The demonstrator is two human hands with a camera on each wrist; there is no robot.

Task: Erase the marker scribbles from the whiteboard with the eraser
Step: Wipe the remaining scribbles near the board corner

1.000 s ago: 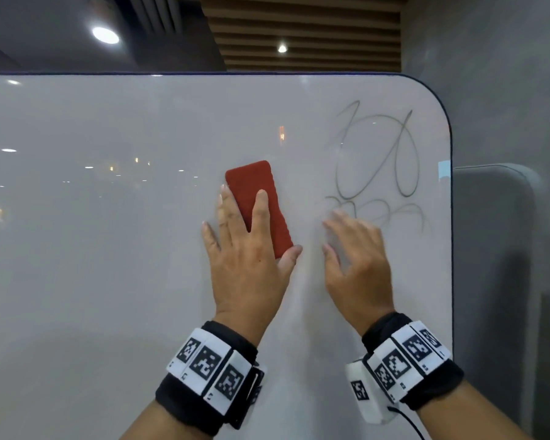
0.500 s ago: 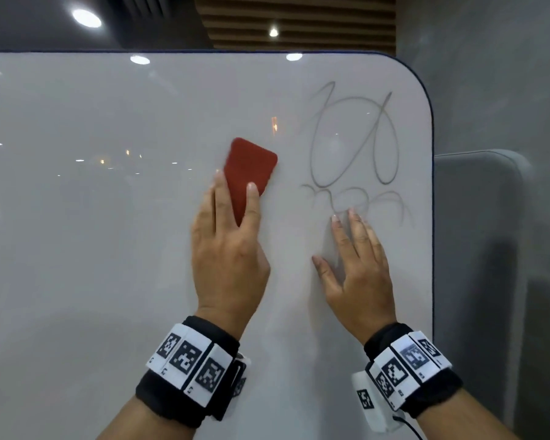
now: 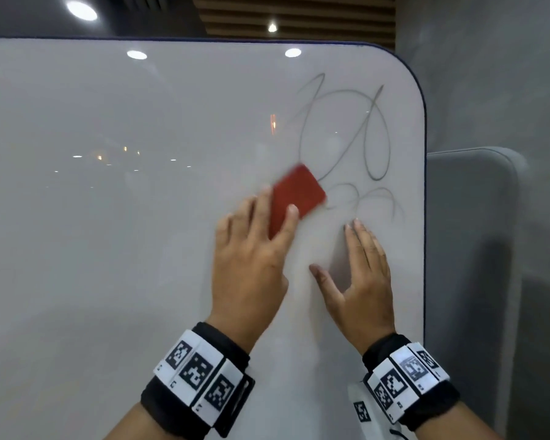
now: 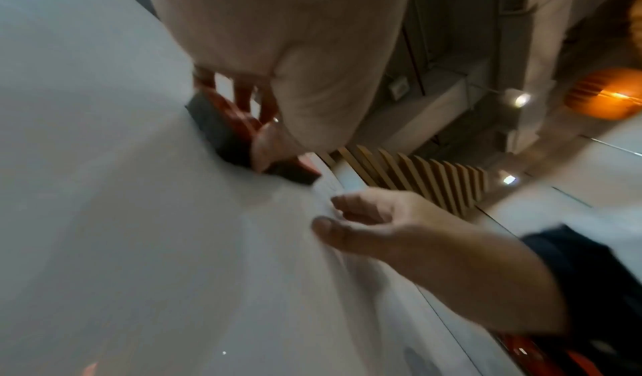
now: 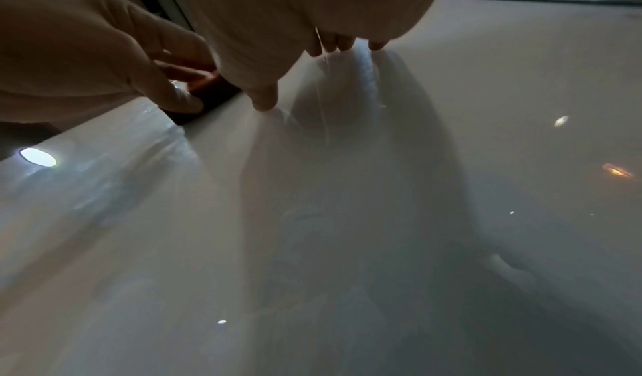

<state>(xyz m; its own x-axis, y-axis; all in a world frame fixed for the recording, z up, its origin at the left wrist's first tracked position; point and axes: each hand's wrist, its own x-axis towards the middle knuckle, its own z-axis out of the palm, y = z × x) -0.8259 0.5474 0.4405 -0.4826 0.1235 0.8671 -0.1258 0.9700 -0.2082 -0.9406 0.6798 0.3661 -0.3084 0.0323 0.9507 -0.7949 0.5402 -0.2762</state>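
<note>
The red eraser (image 3: 294, 198) lies flat against the whiteboard (image 3: 108, 249), just left of the lower loops of the marker scribbles (image 3: 346, 138). Its long axis runs diagonally, the far end pointing up and to the right toward the scribbles, the near end hidden under the left hand (image 3: 251, 265). The eraser's edges are smeared w/ motion blur, so its exact outline can't be told.

The left hand presses the eraser to the board: the fingers (image 3: 291, 214) lie straight over its near half, and in the left wrist view the thumb rests against the eraser's (image 4: 225, 132) dark side edge (it looks more like pressing than a wrapped grip). The right hand (image 3: 359, 281) is just right of the left one, below the scribbles, its fingers straight and spread, tips touching the bare board, holding nothing; the right wrist view shows those fingertips (image 5: 333, 44) on the surface.

Both wrists wear black bands w/ square printed markers (image 3: 200, 373). A grey padded panel (image 3: 470, 249) stands right of the board's rounded corner.
</note>
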